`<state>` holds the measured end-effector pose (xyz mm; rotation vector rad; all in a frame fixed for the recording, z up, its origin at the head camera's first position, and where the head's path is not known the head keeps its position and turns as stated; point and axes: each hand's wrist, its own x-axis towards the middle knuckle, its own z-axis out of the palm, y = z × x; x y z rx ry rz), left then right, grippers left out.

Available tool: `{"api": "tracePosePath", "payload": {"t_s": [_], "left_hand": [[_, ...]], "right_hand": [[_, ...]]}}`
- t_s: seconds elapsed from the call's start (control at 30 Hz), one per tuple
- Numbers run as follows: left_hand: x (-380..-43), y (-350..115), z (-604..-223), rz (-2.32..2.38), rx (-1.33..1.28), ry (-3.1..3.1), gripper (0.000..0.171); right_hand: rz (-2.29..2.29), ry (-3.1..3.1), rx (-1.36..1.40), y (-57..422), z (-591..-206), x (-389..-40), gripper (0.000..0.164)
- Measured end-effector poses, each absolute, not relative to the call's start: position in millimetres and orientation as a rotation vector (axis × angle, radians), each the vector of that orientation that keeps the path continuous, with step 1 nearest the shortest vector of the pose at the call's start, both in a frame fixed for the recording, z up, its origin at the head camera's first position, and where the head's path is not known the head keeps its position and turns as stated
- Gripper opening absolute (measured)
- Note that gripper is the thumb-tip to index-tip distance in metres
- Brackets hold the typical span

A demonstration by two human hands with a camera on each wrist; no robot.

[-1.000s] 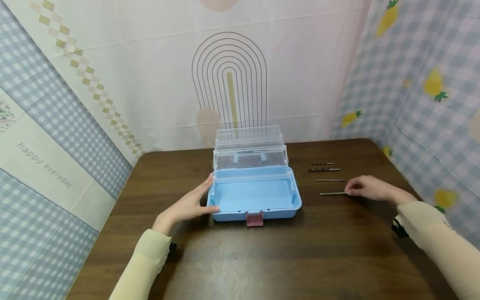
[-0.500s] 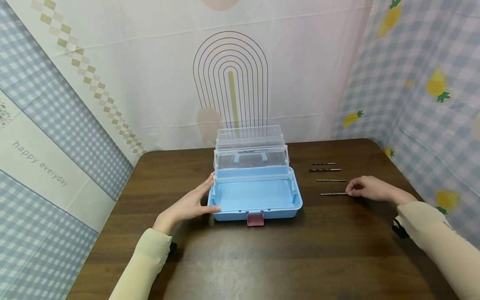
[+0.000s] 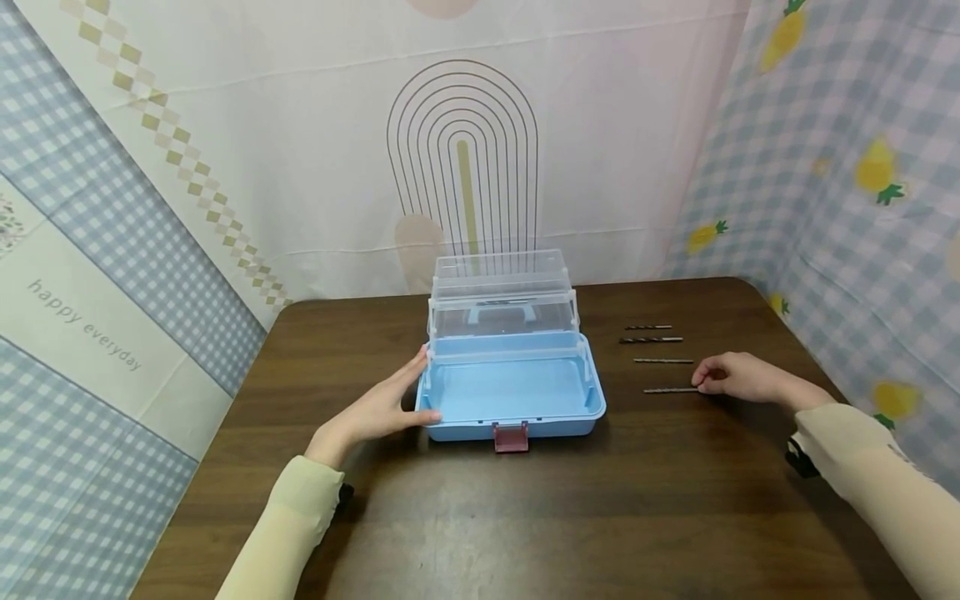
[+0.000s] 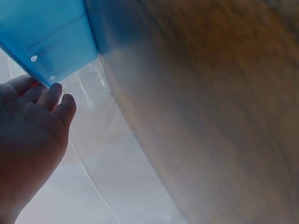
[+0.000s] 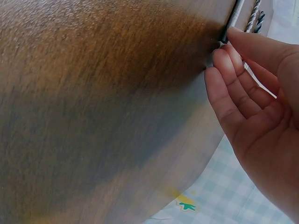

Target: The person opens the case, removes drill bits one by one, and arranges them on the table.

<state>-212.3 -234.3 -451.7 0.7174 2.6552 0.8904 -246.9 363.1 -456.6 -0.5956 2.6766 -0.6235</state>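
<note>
A light blue toolbox (image 3: 517, 427) with a clear lid and clear fold-out trays (image 3: 498, 287) stands open on the table. My left hand (image 3: 378, 408) rests on its left side, fingers extended along the wall and thumb on the front rim. In the left wrist view, the fingertips touch the blue wall (image 4: 60, 42). To the right of the box, my right hand (image 3: 738, 377) pinches the shank end of the nearest drill bit (image 3: 667, 391), which lies at table level. Beyond it lie a second thin drill bit (image 3: 663, 361), a thicker dark one (image 3: 649, 340) and a short one (image 3: 648, 327).
A pink latch (image 3: 511, 438) hangs at the toolbox front. Something slim and dark lies in a clear tray. The brown wooden table (image 3: 480, 517) ends at a printed cloth (image 3: 322, 150) behind, with checked cloth (image 3: 840, 242) on the right.
The nearest drill bit has shifted very slightly right and toward me, with my right hand at its end. My left hand stays on the toolbox.
</note>
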Motion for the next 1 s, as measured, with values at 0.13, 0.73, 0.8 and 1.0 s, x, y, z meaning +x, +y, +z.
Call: {"api": "tracePosePath", "payload": {"t_s": [0.13, 0.73, 0.8, 1.0], "left_hand": [[-211.5, -234.3, -450.6, 0.898, 0.715, 2.655, 0.106], [-213.1, -235.6, -452.3, 0.887, 0.718, 2.663, 0.107], [-213.0, -236.0, -453.2, 0.887, 0.717, 2.663, 0.107], [-213.6, -234.9, -455.1, 0.894, 0.715, 2.661, 0.107]], "right_hand": [[-0.636, 2.678, -0.594, 362.6, -455.0, -246.4, 0.005], [-0.665, 2.666, -0.545, 359.9, -450.3, -246.1, 0.007], [-0.673, 2.665, -0.534, 360.1, -449.6, -246.2, 0.008], [-0.683, 2.671, -0.510, 362.9, -448.8, -245.1, 0.010]]}}
